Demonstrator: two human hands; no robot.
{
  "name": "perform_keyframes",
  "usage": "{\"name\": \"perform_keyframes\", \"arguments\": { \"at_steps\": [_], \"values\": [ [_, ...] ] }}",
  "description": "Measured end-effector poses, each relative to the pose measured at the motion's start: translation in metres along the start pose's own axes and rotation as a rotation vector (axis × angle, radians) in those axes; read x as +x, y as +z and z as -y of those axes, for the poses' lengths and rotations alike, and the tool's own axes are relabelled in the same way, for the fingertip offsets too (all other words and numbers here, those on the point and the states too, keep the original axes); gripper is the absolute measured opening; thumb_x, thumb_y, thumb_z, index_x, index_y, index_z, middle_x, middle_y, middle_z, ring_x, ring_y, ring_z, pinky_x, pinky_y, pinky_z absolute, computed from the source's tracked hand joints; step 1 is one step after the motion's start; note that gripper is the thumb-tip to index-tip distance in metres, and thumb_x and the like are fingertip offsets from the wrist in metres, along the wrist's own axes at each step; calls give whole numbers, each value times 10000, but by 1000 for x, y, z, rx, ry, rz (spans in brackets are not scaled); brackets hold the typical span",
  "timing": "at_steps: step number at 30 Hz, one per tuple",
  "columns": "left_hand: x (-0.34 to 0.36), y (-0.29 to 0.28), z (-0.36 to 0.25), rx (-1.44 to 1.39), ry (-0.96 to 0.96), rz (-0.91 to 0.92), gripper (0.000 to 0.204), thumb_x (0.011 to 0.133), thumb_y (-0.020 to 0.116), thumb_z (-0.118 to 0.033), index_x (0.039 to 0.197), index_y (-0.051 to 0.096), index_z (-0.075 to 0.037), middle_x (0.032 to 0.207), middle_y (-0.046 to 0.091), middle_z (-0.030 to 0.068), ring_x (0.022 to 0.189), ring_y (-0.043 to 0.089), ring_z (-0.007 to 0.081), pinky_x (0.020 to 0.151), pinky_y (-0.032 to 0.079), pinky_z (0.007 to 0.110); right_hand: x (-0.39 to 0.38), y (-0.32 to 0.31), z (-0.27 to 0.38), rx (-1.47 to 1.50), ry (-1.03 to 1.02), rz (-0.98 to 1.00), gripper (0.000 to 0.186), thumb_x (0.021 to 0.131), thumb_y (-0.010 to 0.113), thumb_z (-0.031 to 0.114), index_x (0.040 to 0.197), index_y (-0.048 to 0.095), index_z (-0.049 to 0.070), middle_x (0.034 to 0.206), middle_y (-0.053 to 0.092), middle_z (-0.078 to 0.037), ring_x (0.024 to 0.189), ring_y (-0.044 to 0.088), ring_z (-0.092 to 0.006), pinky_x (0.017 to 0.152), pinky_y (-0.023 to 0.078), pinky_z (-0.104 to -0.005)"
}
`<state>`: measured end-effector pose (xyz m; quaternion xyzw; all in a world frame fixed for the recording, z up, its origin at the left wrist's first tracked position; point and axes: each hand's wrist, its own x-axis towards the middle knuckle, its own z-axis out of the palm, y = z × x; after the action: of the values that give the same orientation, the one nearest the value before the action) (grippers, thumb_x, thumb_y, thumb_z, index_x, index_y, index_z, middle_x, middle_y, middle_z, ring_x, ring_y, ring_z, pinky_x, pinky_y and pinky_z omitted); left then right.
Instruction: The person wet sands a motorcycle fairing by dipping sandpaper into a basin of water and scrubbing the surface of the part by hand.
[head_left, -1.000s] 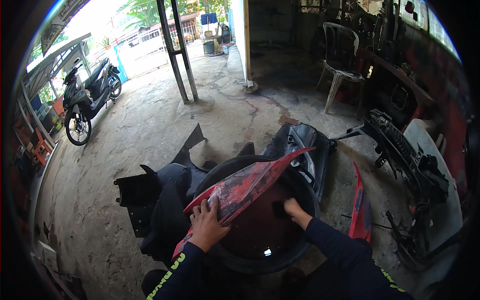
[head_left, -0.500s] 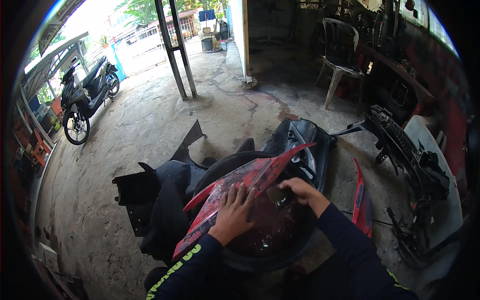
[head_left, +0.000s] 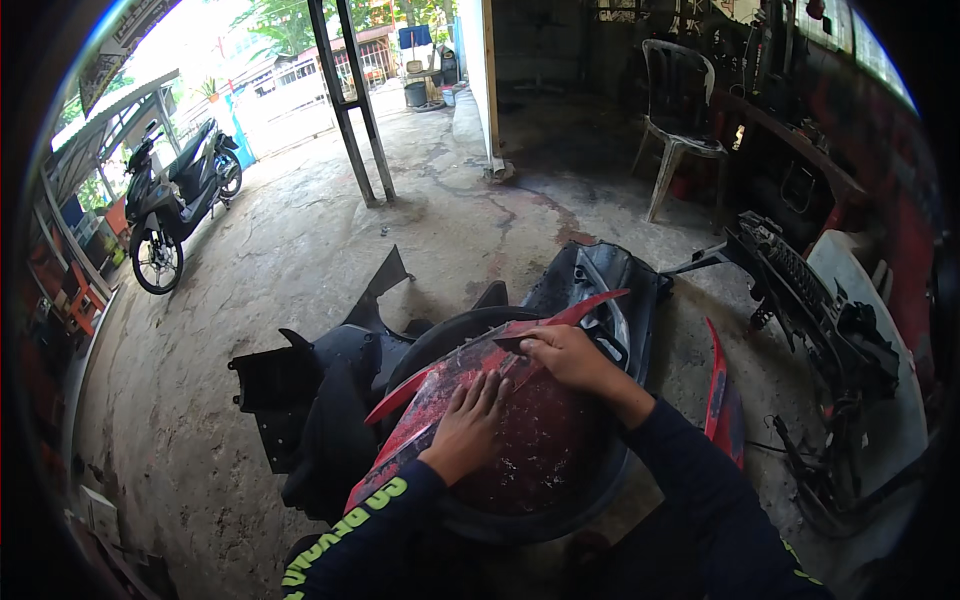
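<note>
A long red scooter body panel (head_left: 420, 395), scuffed and whitish in patches, lies aslant across a round black basin (head_left: 603, 490). Dark reddish water (head_left: 545, 445) with light flecks fills the basin. My left hand (head_left: 468, 428) rests on the panel's near side, its fingers stretched out flat. Farther up and to the right, my right hand (head_left: 572, 358) is closed on a small dark piece of sandpaper (head_left: 511, 343) and presses it to the panel's surface. The right fingers partly cover the sandpaper.
Black scooter plastics (head_left: 340, 365) lie left of the basin, and a dark plastic part (head_left: 625, 275) lies behind it. Another red panel (head_left: 722, 410) lies to the right, near a bare scooter frame (head_left: 800, 290). Farther off stand a scooter (head_left: 180, 205), a metal post (head_left: 350, 105) and a plastic chair (head_left: 680, 135).
My right hand has moved left and up from above the basin onto the panel, bringing the sandpaper against it. My left hand stays on the panel, nearly unmoved.
</note>
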<state>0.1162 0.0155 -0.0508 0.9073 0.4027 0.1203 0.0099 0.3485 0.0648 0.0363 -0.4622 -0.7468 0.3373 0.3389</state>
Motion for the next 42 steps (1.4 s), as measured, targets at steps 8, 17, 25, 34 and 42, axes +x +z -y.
{"name": "perform_keyframes", "arguments": {
  "at_steps": [8,17,25,34,42],
  "values": [
    [-57,-33,20,-39,-69,187,882,885,723,-370,1625,325,-102,1678,275,243,1578,213,414,1263,200,543,-25,-6,-75,-272,218,18,332,943,618,306,1053,744,20,1020,722,-249,1006,693,-440,899,545,-503],
    [-58,-25,27,0,-106,130,784,940,686,-357,1636,327,-311,1687,184,294,1557,156,526,1231,139,665,-50,48,-132,-595,297,333,290,864,634,232,966,771,-2,966,729,-285,944,717,-458,889,575,-523],
    [-24,-19,5,62,8,76,994,802,811,-449,1641,311,-267,1682,227,248,1556,206,475,1227,206,651,-91,117,-302,-364,334,258,416,950,688,394,1172,753,48,1110,756,-226,1001,734,-355,880,568,-466],
    [-10,-5,2,76,58,101,993,793,805,-363,1624,316,-121,1675,258,221,1549,232,452,1225,240,633,-37,34,-150,383,658,253,256,949,646,178,1073,766,-11,929,735,-62,826,659,-156,748,530,-346],
    [13,27,-3,117,-9,168,796,805,749,-331,1511,459,-103,1536,414,215,1460,358,446,1222,226,640,2,24,14,-142,-93,46,285,980,569,215,1059,717,-15,1000,721,-249,962,709,-416,842,545,-476]
  ]
}}
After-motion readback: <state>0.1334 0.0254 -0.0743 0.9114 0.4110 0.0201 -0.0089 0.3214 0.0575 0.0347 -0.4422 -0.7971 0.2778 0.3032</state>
